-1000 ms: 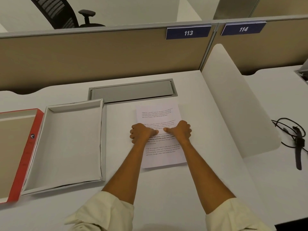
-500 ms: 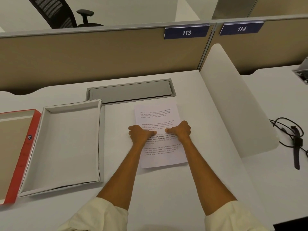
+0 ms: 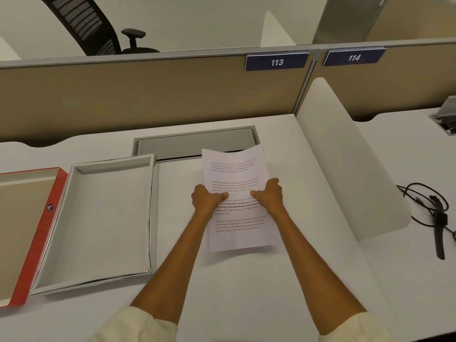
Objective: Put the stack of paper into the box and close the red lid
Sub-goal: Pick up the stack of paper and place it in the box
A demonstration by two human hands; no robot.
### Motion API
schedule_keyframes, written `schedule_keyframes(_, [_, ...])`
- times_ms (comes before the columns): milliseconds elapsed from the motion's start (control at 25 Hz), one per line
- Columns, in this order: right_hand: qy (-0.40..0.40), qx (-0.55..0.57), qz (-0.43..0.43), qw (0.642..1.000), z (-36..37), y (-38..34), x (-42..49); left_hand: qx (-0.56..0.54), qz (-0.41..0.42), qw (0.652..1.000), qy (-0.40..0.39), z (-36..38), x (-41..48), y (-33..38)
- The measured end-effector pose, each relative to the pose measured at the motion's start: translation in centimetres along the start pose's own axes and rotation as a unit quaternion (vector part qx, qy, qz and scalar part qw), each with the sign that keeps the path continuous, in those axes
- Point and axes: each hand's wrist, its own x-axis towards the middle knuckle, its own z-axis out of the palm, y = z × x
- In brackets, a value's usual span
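Note:
A stack of printed white paper (image 3: 237, 174) is held above the white desk, its far end bowed and raised over the grey panel. My left hand (image 3: 206, 199) grips its left edge and my right hand (image 3: 270, 196) grips its right edge, thumbs on top of the text. The open white box (image 3: 81, 277) lies left of the paper, with nothing inside. The red lid (image 3: 42, 228) lies upside down at the far left, touching the box's left side, partly cut off by the frame edge.
A grey cable-tray panel (image 3: 192, 141) is set into the desk behind the paper. A white curved divider (image 3: 345, 164) stands to the right, a tan partition (image 3: 148, 95) at the back. A black cable and watch (image 3: 436, 213) lie on the neighbouring desk.
Both hands have closed on the paper's side edges and lifted the stack off the desk; its far end now curls up over the grey panel.

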Motion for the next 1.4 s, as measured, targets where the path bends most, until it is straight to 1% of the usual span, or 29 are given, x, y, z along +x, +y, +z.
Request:
schedule_keyframes(200, [0.064, 0.11, -0.09, 0.988, -1.9, -1.8, -1.8, -0.123, 0.105, 0.986, 0.05, -1.3, -2.3, 0.9])
schedule_keyframes(400, [0.06, 0.226, -0.184, 0.955, -2.4, -1.2, -4.0, -0.215, 0.204, 0.953, 0.068, -1.6, -4.3, 0.2])
schedule_keyframes(560, [0.054, 0.289, -0.202, 0.934, -2.0, 0.4, -5.2, -0.239, 0.258, 0.933, 0.079, -1.7, -5.5, -0.3])
schedule_keyframes(920, [0.042, 0.321, -0.209, 0.923, -1.5, 1.6, -6.2, -0.241, 0.271, 0.928, 0.086, -1.2, -5.8, -1.7])
schedule_keyframes(1240, [0.047, 0.305, -0.205, 0.929, -1.4, 1.5, -5.8, -0.228, 0.26, 0.937, 0.053, -1.6, -5.1, -2.0])
schedule_keyframes(1400, [0.068, 0.286, -0.207, 0.933, -1.5, 1.1, -5.8, -0.216, 0.256, 0.941, 0.045, -1.7, -4.8, -2.3])
